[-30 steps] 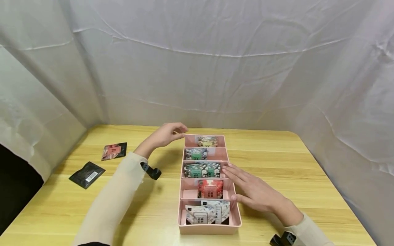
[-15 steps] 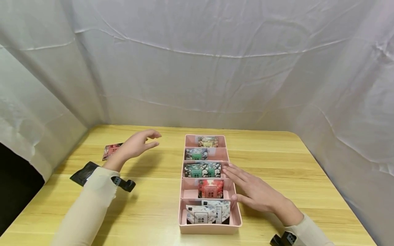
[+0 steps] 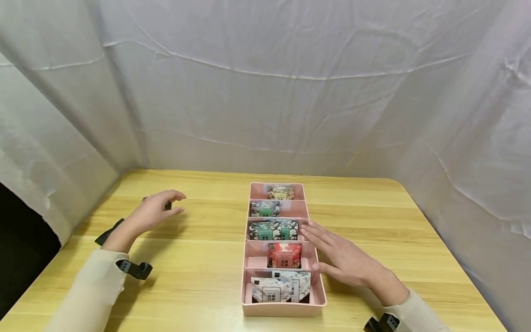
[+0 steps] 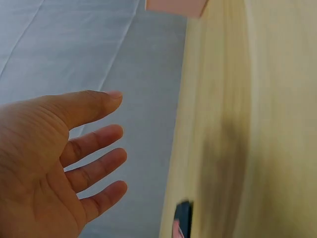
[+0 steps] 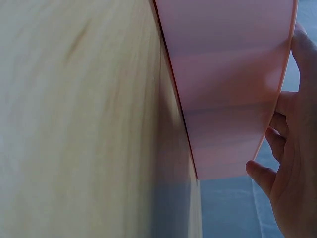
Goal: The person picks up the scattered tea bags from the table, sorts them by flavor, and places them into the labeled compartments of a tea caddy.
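My left hand [image 3: 149,213] hovers over the table's left side, fingers loosely bent, holding nothing. Below and behind it lies a black and red sachet [image 4: 183,219], mostly hidden in the head view. A black sachet [image 3: 109,232] peeks out beside the left wrist. My right hand [image 3: 350,259] rests along the right rim of a pink compartment box [image 3: 283,310], its fingers fairly straight. In the box, from back to front, are a yellow sachet [image 3: 281,192], a blue-green one [image 3: 264,209], dark green ones [image 3: 271,229], a red one [image 3: 284,255] and white ones [image 3: 271,290].
The wooden table [image 3: 199,276] has a white cloth [image 3: 265,101] hanging behind it and at both sides. Bare tabletop shows between the left hand and the box. Black camera straps [image 3: 134,268] sit on both wrists.
My left hand has moved left and toward me from the box's far left corner, coming over the loose sachets. The right hand and the box have stayed in place.
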Available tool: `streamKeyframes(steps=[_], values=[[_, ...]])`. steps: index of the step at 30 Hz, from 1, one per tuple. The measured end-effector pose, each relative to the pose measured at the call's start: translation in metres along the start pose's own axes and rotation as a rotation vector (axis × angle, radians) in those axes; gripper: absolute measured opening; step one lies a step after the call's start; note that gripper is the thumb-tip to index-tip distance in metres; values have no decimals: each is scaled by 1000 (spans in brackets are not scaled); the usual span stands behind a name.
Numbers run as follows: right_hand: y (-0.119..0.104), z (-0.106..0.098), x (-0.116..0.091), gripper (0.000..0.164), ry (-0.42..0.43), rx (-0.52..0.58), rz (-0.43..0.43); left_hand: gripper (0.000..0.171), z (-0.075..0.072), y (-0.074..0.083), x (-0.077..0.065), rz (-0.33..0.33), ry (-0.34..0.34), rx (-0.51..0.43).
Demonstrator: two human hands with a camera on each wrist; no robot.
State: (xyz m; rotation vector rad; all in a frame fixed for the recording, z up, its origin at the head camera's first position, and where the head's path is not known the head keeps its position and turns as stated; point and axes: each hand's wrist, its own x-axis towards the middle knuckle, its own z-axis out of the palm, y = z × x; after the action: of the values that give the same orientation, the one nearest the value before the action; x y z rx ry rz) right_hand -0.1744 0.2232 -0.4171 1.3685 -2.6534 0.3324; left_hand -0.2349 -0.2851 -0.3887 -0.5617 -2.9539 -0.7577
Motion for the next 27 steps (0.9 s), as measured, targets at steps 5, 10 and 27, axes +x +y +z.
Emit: streamKeyframes(steps=[5,10,27], values=[[1,1,-1,81,1,-1,0,43,-2,-14,-17,11,-4,-19],[0,0,0,82,-1,-5,2,45,-4,-29,-36,-8,-11,2],[0,0,0,81,-3,-6,6,76,-7,-72,-84,-139,-80,134]])
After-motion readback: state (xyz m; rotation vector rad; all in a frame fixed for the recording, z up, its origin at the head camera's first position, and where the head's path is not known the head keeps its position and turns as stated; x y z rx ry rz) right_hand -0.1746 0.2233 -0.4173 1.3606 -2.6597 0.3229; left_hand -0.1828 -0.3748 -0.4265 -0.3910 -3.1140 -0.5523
